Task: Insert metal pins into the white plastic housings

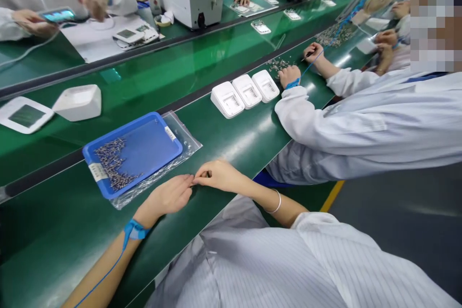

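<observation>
My left hand, with a blue strap at its wrist, is over the green bench with its fingers pressed together. Its fingertips meet those of my right hand, which pinches with thumb and index finger; a bracelet is on that wrist. Whatever is between the fingertips is too small to make out. Just beyond my left hand lies a blue tray with a heap of small metal screws at its left end. A clear plastic bag is under the tray.
Three white housings stand in a row beyond my hands. A co-worker's hands are at the right beside loose small parts. A conveyor carries a white cover and a framed panel. People and machines are across it.
</observation>
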`<state>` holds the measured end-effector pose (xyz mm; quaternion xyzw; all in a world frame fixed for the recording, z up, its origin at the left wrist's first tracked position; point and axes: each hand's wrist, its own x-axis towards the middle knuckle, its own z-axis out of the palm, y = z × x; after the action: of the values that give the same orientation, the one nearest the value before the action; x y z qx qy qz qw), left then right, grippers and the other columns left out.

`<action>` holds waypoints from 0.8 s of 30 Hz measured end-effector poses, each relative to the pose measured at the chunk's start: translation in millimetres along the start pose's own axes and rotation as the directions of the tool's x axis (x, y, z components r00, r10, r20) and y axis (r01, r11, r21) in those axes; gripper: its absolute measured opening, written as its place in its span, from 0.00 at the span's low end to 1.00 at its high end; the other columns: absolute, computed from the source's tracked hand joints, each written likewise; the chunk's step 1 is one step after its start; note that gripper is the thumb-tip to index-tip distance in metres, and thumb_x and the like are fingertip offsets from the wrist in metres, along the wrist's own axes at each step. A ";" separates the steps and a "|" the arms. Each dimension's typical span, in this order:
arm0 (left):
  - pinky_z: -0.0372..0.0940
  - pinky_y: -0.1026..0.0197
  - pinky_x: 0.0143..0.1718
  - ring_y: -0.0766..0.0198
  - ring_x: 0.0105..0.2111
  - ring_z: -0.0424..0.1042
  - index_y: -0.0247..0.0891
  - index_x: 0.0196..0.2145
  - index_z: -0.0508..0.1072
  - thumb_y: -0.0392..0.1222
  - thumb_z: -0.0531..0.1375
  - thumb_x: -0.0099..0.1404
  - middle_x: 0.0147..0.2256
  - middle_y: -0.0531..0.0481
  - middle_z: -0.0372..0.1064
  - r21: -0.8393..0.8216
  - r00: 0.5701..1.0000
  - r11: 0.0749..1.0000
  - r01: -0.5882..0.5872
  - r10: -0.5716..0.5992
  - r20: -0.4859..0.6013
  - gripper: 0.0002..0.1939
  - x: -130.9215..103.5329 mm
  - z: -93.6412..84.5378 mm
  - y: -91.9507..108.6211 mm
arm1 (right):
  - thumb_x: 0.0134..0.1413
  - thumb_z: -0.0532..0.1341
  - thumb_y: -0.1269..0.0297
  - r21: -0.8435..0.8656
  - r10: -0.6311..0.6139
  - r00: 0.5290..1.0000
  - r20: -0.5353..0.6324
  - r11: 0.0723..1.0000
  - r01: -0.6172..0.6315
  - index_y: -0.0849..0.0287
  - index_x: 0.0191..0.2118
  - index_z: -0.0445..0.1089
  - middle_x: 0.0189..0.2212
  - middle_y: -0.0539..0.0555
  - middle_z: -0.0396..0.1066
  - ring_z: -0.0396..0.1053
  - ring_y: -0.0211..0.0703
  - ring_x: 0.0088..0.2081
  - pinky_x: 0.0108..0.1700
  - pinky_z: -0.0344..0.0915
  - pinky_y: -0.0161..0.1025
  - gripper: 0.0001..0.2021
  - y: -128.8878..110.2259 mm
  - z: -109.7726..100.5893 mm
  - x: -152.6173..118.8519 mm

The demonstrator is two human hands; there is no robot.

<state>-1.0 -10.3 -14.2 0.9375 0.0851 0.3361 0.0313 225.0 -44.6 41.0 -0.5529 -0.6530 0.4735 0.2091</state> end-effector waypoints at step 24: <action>0.56 0.34 0.68 0.41 0.71 0.48 0.34 0.72 0.41 0.54 0.56 0.72 0.68 0.29 0.52 -0.118 0.842 0.839 0.531 -0.508 0.180 0.42 -3.8 8.0 41.0 | 0.69 0.55 0.59 -0.075 0.041 0.999 0.001 0.996 -0.041 0.55 0.48 0.60 0.45 0.54 0.76 0.70 0.38 0.25 0.33 0.65 0.36 0.07 -0.6 25.6 -30.2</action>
<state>6.8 -51.3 -17.9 0.8946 0.3062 0.2534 0.2041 213.3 -82.2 37.2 -0.5730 -0.6592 0.4535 0.1776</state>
